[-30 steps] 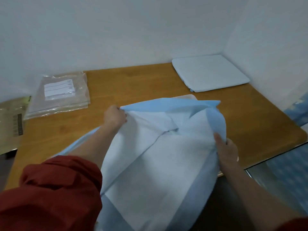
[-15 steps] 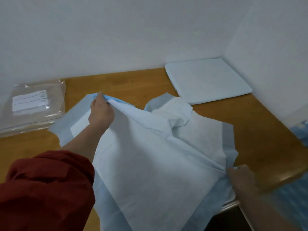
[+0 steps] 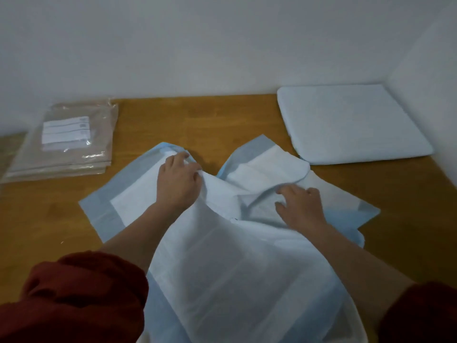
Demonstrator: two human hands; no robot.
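Note:
A large white pad with a pale blue border [image 3: 222,263] lies partly unfolded across the wooden table [image 3: 202,120] and hangs over the near edge. My left hand [image 3: 179,179] grips a fold of the pad near its far left flap. My right hand [image 3: 300,206] rests on the rumpled middle of the pad with its fingers spread and slightly bent. Both forearms reach out of rolled red sleeves. A far right flap of the pad [image 3: 267,164] lies folded back on itself.
A stack of folded pale blue pads [image 3: 351,122] sits in the far right corner by the wall. Clear plastic packets with a white label [image 3: 61,142] lie at the far left. White walls close the back and right sides.
My left hand carried its fold to the left and down onto the table. My right hand left the pad's right edge and moved in to the middle.

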